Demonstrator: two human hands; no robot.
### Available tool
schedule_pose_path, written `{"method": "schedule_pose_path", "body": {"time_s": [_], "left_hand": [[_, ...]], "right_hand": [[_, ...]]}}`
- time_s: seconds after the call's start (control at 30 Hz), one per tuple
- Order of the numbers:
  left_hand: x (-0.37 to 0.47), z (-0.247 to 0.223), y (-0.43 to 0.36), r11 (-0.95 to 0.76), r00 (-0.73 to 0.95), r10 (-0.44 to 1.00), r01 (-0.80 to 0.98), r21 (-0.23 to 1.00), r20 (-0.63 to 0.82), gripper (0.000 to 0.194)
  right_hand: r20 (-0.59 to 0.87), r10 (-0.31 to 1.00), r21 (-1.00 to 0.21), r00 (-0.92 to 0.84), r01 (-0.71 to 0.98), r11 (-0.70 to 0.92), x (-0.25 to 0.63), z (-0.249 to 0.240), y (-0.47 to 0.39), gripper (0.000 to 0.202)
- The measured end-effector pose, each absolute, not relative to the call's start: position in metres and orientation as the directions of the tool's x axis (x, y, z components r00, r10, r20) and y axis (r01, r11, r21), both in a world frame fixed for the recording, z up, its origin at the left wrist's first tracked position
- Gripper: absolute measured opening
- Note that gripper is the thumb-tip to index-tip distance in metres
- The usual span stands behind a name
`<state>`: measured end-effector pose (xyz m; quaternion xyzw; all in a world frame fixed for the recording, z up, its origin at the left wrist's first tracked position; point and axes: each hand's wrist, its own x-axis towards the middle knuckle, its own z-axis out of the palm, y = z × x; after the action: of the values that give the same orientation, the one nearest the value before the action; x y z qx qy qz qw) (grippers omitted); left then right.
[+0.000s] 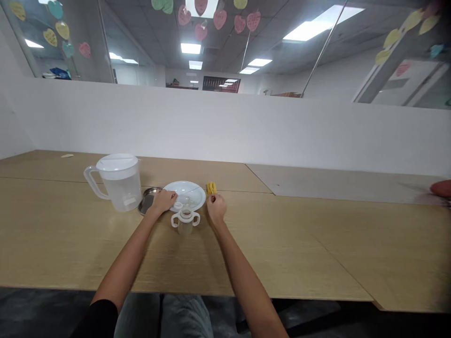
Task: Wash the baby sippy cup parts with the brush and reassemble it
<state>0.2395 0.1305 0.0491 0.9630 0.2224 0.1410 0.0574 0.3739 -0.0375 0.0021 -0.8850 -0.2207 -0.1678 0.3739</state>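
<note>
My left hand point(165, 201) rests loosely curled at the left rim of a white plate point(201, 190), partly covering a round metal dish point(146, 202). Nothing shows in its fingers. To the plate's right, my right hand point(216, 207) is closed in a loose fist, with nothing visible in it. Just beyond that fist lies a small yellow object point(211, 188) whose kind I cannot make out. Between my wrists, a clear two-handled baby cup point(185, 220) with a white collar stands upright before the plate. Small clear and white pieces point(188, 202) lie on the plate.
A clear lidded pitcher point(123, 188) stands left of the metal dish, its handle pointing left. A pale flat piece point(67, 155) lies at the far left. A low white wall point(211, 126) borders the wooden table point(282, 249). A reddish object point(441, 188) shows at the right edge.
</note>
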Motion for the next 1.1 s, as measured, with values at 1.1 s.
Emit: {"method": "schedule_pose_path", "body": {"time_s": [1.1], "left_hand": [[0.247, 0.038, 0.131, -0.924, 0.912, 0.382, 0.376, 0.064, 0.149, 0.039]], "right_hand": [[0.287, 0.373, -0.537, 0.882, 0.471, -0.700, 0.394, -0.027, -0.050, 0.035]]}}
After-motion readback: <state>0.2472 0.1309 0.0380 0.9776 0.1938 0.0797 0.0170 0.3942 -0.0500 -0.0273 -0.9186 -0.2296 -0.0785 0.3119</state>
